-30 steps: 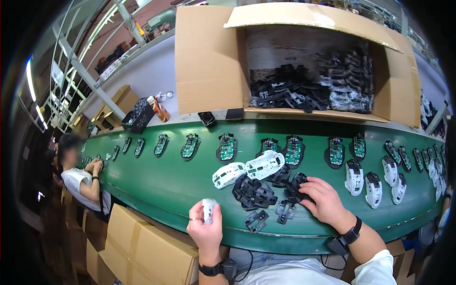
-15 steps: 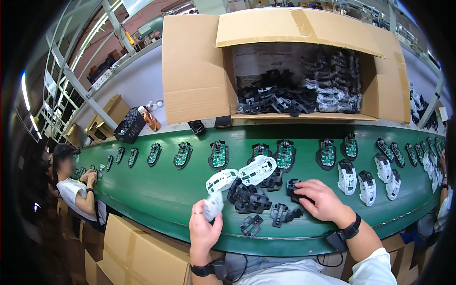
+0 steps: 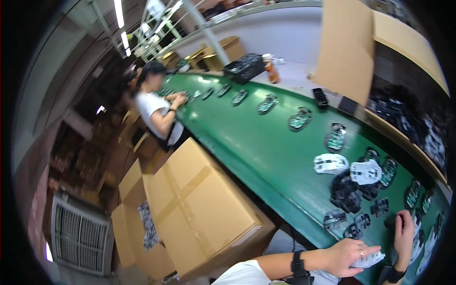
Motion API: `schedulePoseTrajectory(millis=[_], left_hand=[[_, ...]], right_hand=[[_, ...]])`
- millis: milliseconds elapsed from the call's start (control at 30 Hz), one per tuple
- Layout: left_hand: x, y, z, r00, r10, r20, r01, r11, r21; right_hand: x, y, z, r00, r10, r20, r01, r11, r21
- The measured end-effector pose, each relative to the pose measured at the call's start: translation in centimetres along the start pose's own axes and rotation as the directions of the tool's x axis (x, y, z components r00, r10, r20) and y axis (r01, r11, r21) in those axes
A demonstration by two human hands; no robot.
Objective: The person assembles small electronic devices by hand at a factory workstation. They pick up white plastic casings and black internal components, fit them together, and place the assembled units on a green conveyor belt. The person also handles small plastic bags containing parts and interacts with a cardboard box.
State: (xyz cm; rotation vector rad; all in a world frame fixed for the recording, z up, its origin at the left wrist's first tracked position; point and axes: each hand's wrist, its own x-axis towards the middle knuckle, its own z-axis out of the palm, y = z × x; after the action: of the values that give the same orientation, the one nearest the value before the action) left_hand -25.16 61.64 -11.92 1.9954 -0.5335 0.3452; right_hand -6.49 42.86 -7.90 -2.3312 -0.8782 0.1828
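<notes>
My left hand (image 3: 349,257), at the near edge of the bench, is closed on a white computer mouse shell (image 3: 370,260). To its right, my right hand (image 3: 404,232) has its fingers bent round a dark plastic part (image 3: 390,221), partly covered and blurred. Loose black plastic brackets (image 3: 335,220) lie near my hands, beside a heap of black parts (image 3: 346,194). Two more white shells sit past the heap: one shell (image 3: 331,163) flat on the green surface, another shell (image 3: 365,172) leaning on black parts.
Mouse bases with green circuit boards (image 3: 300,119) line the green bench (image 3: 256,137). A large open carton (image 3: 349,52) of black parts stands at the back right. Closed cardboard box (image 3: 204,209) sits beside the bench at left. A person (image 3: 156,104) works farther along.
The view has swung left, so the bench and both hands appear farther right. My left hand has turned over with the white shell and now points rightward, closer to my right hand.
</notes>
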Motion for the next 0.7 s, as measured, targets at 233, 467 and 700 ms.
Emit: schedulePoseTrajectory(millis=[233,467,700], left_hand=[[1.2,-2.8,-2.2,0.922,-0.202,-0.330,0.289,0.926,0.243],[0.5,-0.8,-2.0,0.792,-0.476,-0.381,0.302,0.849,-0.433],[0.6,-0.2,-1.7,0.797,-0.419,-0.434,0.280,0.894,-0.349]], right_hand=[[-1.2,-0.3,1.4,1.000,0.008,-0.018,-0.011,0.982,-0.187],[0.1,-4.0,0.9,0.989,-0.059,-0.136,0.078,0.987,0.140],[-1.2,-5.9,2.0,0.814,-0.576,-0.077,0.573,0.772,0.277]])
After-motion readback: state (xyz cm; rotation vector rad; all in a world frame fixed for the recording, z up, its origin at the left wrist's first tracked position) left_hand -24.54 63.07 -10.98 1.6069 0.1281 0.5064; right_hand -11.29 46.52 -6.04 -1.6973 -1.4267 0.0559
